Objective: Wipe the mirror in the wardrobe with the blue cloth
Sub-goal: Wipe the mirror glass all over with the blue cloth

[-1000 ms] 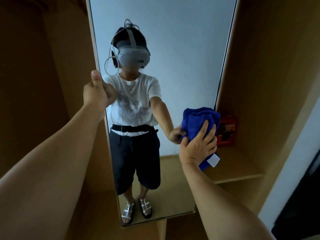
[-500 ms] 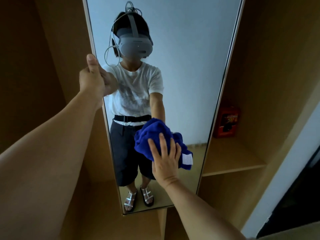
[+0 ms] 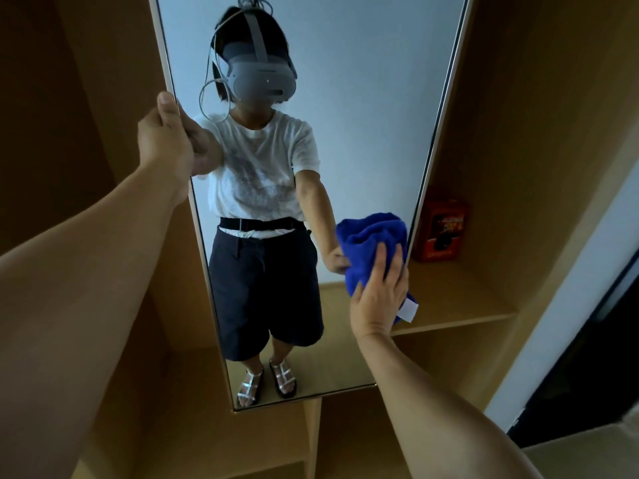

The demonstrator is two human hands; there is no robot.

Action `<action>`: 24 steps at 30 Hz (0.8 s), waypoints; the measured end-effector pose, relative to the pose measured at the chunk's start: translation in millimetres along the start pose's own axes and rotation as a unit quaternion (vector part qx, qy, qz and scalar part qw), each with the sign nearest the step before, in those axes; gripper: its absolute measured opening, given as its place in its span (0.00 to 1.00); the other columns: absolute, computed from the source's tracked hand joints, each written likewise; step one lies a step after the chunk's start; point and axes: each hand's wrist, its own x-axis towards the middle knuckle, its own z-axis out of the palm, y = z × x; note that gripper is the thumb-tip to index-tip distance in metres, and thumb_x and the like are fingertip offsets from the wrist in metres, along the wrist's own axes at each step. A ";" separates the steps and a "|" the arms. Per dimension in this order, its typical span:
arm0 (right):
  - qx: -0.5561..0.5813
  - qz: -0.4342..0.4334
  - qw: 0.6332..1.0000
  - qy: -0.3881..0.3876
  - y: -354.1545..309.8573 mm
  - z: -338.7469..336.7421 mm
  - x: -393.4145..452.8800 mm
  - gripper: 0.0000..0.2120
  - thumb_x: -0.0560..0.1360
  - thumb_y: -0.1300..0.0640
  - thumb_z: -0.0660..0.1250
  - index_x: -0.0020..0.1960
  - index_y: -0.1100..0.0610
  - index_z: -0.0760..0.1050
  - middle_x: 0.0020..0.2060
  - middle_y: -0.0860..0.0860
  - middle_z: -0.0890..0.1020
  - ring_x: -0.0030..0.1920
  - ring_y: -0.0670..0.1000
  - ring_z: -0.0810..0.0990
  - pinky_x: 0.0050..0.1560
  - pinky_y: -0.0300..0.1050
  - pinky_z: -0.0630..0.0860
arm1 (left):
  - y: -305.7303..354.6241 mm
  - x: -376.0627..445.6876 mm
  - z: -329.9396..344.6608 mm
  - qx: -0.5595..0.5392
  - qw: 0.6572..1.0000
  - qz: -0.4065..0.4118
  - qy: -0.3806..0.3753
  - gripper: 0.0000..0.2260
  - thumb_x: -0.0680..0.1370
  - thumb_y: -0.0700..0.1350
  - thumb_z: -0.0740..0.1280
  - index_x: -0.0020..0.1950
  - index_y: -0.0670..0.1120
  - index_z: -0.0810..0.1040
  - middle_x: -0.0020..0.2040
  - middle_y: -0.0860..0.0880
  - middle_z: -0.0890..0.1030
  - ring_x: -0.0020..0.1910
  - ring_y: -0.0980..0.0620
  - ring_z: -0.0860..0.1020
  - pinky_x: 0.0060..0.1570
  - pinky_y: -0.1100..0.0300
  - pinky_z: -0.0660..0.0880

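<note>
Head view: left hand (image 3: pixel 165 141) grips mirror (image 3: pixel 363 115) edge; right hand (image 3: pixel 378 295) presses blue cloth (image 3: pixel 366 243) flat-fingered; red box (image 3: pixel 441 233) on wardrobe shelf (image 3: pixel 460 305).

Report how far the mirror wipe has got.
Done: cannot tell; the mirror shows no clear wiped or dirty patches. In hand: the right hand presses the cloth against the glass by its right edge, while the left hand grips the left edge. Left: cannot judge.

Place: a home, inside a built-in wardrobe
Evidence: tall mirror (image 3: pixel 363 133) framed by bare wooden wardrobe panels (image 3: pixel 518 115), a low shelf (image 3: pixel 460 305) holding a red box (image 3: pixel 441 231)
</note>
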 end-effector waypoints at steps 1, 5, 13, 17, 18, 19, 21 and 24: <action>0.009 0.020 1.000 0.004 5.3 -1.9 2.3 0.42 0.67 0.62 0.74 0.74 0.53 0.54 0.72 0.61 0.64 0.67 0.67 0.68 0.64 0.65 0.69 | -1.2 2.5 -2.0 0.005 1.000 -0.006 0.001 0.16 0.82 0.58 0.50 0.36 0.56 0.65 0.34 0.57 0.71 0.31 0.63 0.70 0.26 0.75 0.67; 0.022 0.021 1.000 0.002 18.6 -3.6 2.8 0.40 0.71 0.62 0.71 0.75 0.54 0.53 0.74 0.59 0.61 0.70 0.66 0.65 0.67 0.64 0.66 | -12.1 15.8 -0.9 -0.012 1.000 -0.016 0.003 0.17 0.80 0.61 0.52 0.37 0.54 0.69 0.37 0.54 0.76 0.38 0.57 0.79 0.44 0.60 0.78; 0.068 0.075 0.995 -0.018 7.1 21.2 -43.0 0.38 0.72 0.62 0.70 0.75 0.55 0.52 0.74 0.62 0.61 0.70 0.66 0.65 0.68 0.61 0.67 | -20.1 -5.4 -7.8 -0.045 0.998 -0.046 -0.023 0.18 0.81 0.59 0.51 0.35 0.52 0.65 0.29 0.53 0.72 0.24 0.61 0.73 0.28 0.68 0.73; 0.079 0.078 0.993 -0.050 -11.7 30.8 -64.0 0.41 0.71 0.62 0.70 0.76 0.52 0.50 0.75 0.60 0.58 0.71 0.68 0.63 0.65 0.64 0.69 | -24.3 -15.9 -9.3 -0.025 0.999 -0.028 -0.025 0.20 0.82 0.59 0.49 0.33 0.51 0.64 0.15 0.58 0.70 0.15 0.62 0.68 0.21 0.69 0.66; 0.078 0.076 0.993 -0.055 -15.8 32.4 -67.9 0.41 0.71 0.61 0.71 0.76 0.52 0.50 0.75 0.60 0.58 0.70 0.68 0.64 0.65 0.65 0.68 | -25.8 -17.0 -9.2 -0.021 0.999 -0.027 -0.026 0.21 0.82 0.59 0.49 0.33 0.51 0.63 0.14 0.59 0.69 0.14 0.62 0.67 0.21 0.69 0.66; 0.075 0.071 0.993 -0.060 -20.2 34.0 -71.5 0.42 0.70 0.61 0.72 0.76 0.53 0.50 0.75 0.60 0.59 0.70 0.68 0.65 0.65 0.65 0.68 | -26.8 -18.9 -9.0 -0.024 0.999 -0.025 -0.027 0.21 0.82 0.59 0.49 0.32 0.51 0.63 0.14 0.59 0.69 0.14 0.62 0.67 0.20 0.70 0.65; 0.068 0.051 0.994 -0.066 -29.3 36.3 -79.5 0.43 0.68 0.60 0.73 0.75 0.54 0.52 0.74 0.60 0.62 0.68 0.67 0.68 0.64 0.64 0.68 | -32.8 -21.6 -8.5 -0.028 0.999 -0.020 -0.027 0.22 0.82 0.59 0.48 0.32 0.50 0.63 0.13 0.59 0.68 0.13 0.62 0.66 0.17 0.71 0.63; 0.040 -0.043 0.996 -0.063 -42.9 41.0 -92.1 0.39 0.68 0.57 0.71 0.74 0.52 0.58 0.73 0.58 0.65 0.67 0.66 0.69 0.65 0.63 0.67 | -44.6 -23.5 -8.0 -0.015 0.999 -0.025 -0.024 0.21 0.82 0.59 0.49 0.33 0.52 0.63 0.18 0.57 0.71 0.17 0.63 0.68 0.18 0.73 0.63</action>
